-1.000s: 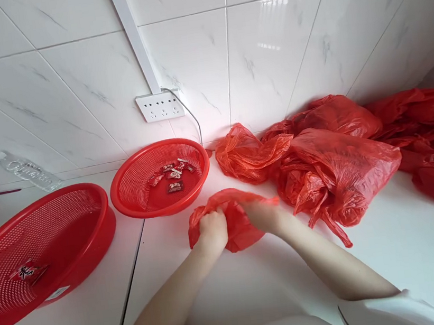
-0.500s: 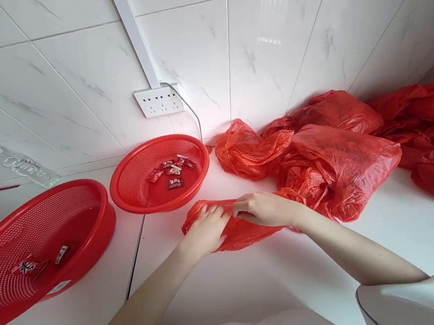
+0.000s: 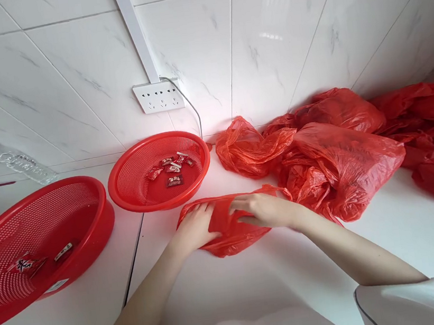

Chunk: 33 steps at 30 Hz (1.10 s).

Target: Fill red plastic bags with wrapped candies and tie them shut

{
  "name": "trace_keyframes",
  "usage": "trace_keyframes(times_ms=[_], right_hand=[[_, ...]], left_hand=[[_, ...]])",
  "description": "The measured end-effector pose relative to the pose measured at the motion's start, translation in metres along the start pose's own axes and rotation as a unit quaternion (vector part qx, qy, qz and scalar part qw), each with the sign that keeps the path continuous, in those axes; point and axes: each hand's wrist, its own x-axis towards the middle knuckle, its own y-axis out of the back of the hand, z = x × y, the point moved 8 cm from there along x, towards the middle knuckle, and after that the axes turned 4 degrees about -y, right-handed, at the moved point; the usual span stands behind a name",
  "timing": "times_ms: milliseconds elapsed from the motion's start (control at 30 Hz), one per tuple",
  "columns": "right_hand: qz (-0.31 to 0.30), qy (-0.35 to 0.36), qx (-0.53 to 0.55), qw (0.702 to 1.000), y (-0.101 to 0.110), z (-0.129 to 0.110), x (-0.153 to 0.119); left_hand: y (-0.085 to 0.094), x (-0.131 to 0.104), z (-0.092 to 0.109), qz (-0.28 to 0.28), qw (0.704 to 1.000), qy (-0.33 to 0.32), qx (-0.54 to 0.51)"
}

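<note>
A thin red plastic bag lies on the white table before me, its mouth spread and its upper edge raised. My left hand reaches into the left side of the mouth, thumb apart from the fingers; the fingertips are partly hidden by the film. On the right side, my right hand has its fingers bent over the bag, with a gap between fingers and thumb. Both hands touch the bag, and neither is closed on it.
A red plastic basket behind my left hand holds several small wrapped packets. Another red basket at left holds a few more. Filled red bags lie at right. A clear bottle and power socket are at the wall.
The bag's mouth has spread wider and its upper edge has risen. My left hand has moved left, its fingers now inside the bag; the gap between my hands has grown.
</note>
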Motion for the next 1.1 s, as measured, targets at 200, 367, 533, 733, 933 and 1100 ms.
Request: trace_keyframes(times_ms=[200,367,533,733,933,1100], right_hand=[[0.053,-0.011,-0.032,0.998,-0.020,0.009,0.016],[-0.081,-0.103,0.007,0.991,-0.062,0.053,0.028],[-0.101,-0.107,0.058,0.988,-0.070,0.060,0.030],[-0.071,-0.105,0.047,0.991,-0.034,0.038,0.031],[-0.035,0.001,0.175,0.984,0.031,-0.018,0.009],[0.008,-0.055,0.202,0.978,0.061,-0.011,-0.010]], left_hand=[[0.011,-0.007,0.019,0.021,0.997,-0.035,-0.063],[-0.001,-0.007,0.000,0.040,0.988,-0.009,-0.148],[-0.003,-0.004,-0.039,0.179,0.865,0.090,-0.459],[-0.003,-0.007,-0.050,0.229,0.515,0.241,-0.790],[0.009,-0.003,-0.060,0.259,0.472,0.199,-0.819],[-0.001,-0.005,-0.072,0.283,0.513,0.156,-0.795]])
